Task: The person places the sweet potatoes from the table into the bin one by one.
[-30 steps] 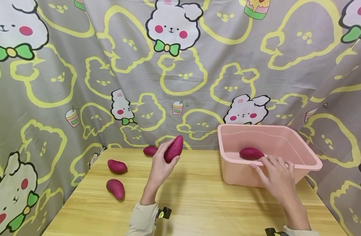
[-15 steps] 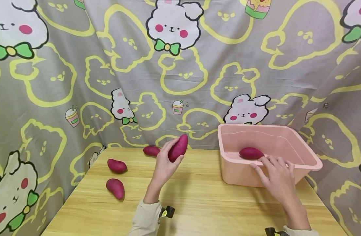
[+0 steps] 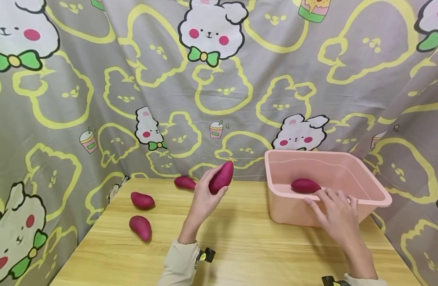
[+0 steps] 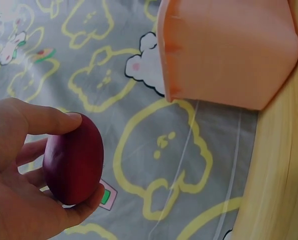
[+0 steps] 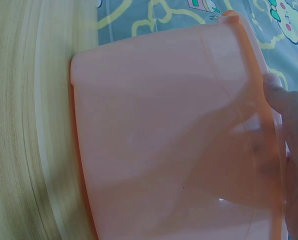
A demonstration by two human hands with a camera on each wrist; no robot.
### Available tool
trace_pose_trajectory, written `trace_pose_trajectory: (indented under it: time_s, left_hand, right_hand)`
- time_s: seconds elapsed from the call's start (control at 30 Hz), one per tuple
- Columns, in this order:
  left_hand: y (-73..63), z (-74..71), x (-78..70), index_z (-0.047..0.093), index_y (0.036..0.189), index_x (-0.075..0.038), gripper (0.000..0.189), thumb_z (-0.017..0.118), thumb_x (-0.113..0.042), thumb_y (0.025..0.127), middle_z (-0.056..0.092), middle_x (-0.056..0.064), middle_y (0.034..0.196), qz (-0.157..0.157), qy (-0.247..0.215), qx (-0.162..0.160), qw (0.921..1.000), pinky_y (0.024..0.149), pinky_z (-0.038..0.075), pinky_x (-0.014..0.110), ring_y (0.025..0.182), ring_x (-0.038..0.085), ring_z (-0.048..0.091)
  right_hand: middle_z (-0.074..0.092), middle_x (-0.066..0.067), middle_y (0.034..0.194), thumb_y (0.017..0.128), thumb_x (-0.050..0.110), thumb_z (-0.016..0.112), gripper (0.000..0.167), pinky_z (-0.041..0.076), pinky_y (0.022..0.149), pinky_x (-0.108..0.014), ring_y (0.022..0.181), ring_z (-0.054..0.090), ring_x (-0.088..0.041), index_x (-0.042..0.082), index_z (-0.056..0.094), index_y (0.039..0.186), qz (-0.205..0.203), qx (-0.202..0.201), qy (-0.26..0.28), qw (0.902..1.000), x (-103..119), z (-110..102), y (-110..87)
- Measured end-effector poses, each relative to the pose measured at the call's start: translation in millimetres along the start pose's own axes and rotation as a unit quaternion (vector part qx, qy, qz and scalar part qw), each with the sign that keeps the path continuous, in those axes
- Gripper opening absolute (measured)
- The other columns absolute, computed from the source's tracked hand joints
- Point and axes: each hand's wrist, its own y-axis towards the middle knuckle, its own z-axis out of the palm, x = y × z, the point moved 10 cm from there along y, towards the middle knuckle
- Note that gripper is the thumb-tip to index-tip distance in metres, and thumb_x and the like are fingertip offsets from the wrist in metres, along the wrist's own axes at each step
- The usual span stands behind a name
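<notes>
Above the middle of the table, my left hand (image 3: 207, 196) grips a purple sweet potato (image 3: 221, 177) between thumb and fingers, its tip slanting up to the right. In the left wrist view the same sweet potato (image 4: 75, 160) shows end-on, with the thumb on top and fingers beneath. My right hand (image 3: 338, 214) holds the near rim of a pink plastic bin (image 3: 287, 208), fingers hooked over the edge. One sweet potato (image 3: 305, 186) lies inside the bin. The right wrist view shows the bin's side wall (image 5: 159, 125) with the thumb (image 5: 273, 90) at the rim.
Two sweet potatoes lie at the left of the wooden table (image 3: 247, 246), one farther back (image 3: 142, 201) and one nearer (image 3: 140, 228). Another sweet potato (image 3: 185, 182) lies by the back edge, partly behind my left hand. A patterned grey curtain (image 3: 169, 91) hangs behind the table.
My left hand has moved a little to the right and slightly up, carrying the sweet potato toward the bin's side. The right hand and bin stay put.
</notes>
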Motion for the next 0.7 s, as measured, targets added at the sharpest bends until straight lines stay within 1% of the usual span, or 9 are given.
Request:
trace_pose_trajectory:
  time_s: [0.23,0.47,0.7]
  left_hand:
    - [2.5,6.9,-0.3,0.06,0.144,-0.017,0.061,0.08,-0.006,0.088,0.061,0.01,0.136,-0.008,-0.007,0.009,0.9999,0.085,0.055,0.046,0.111,0.032,0.061]
    - [3.0,14.1,-7.5,0.061,0.142,-0.014,0.06,0.08,-0.005,0.087,0.064,0.012,0.13,0.008,-0.012,0.006,0.9999,0.083,0.055,0.044,0.107,0.031,0.063]
    - [3.0,23.9,-15.3,0.061,0.141,-0.014,0.059,0.08,-0.006,0.086,0.064,0.012,0.131,0.017,-0.018,0.012,0.9996,0.084,0.054,0.042,0.108,0.029,0.063]
  right_hand:
    - [0.065,-0.013,0.105,0.093,0.038,0.074,0.03,0.027,0.089,-0.065,0.101,0.052,-0.038,0.011,0.067,0.102,0.003,0.007,-0.003,1.0,0.8,0.3,1.0]
    - [0.065,-0.013,0.106,0.093,0.039,0.073,0.03,0.028,0.089,-0.064,0.101,0.052,-0.038,0.011,0.067,0.102,0.002,0.006,-0.004,1.0,0.9,0.0,1.2]
    - [0.065,-0.014,0.106,0.093,0.038,0.073,0.029,0.028,0.088,-0.064,0.101,0.052,-0.038,0.011,0.067,0.102,0.002,0.005,-0.004,1.0,0.6,0.1,0.8]
